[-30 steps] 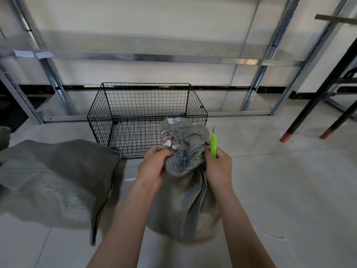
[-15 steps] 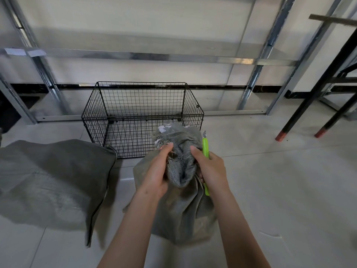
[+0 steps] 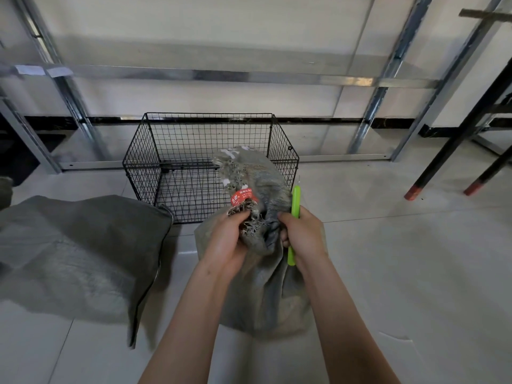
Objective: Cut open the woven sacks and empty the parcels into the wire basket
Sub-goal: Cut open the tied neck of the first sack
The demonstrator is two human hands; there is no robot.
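The left hand [image 3: 225, 242] closes its grip on the frayed mouth of a grey woven sack [image 3: 266, 295] that stands upright on the tiled floor [image 3: 401, 273]. A red label [image 3: 241, 195] sits on the bunched fabric just above the left grip. The right hand [image 3: 303, 236] closes on the other side of the same gathered neck, and its grip also pins a green cutter [image 3: 294, 214] against the sack; the cutter stands nearly upright, its tip above the right grip and its tail showing below it. The two hands face each other with the twisted neck between them. The top of the sack rises above both grips, ragged, with pale scraps clinging to it.

Just beyond the grips sits the black wire basket [image 3: 171, 151], open at the top, with no parcels showing inside; the sack's top overlaps its right front corner in the view. Left of the left grip, a second grey sack [image 3: 74, 253] lies flat on the floor, its near corner close to the basket. Metal shelf uprights [image 3: 388, 67] stand against the wall behind.
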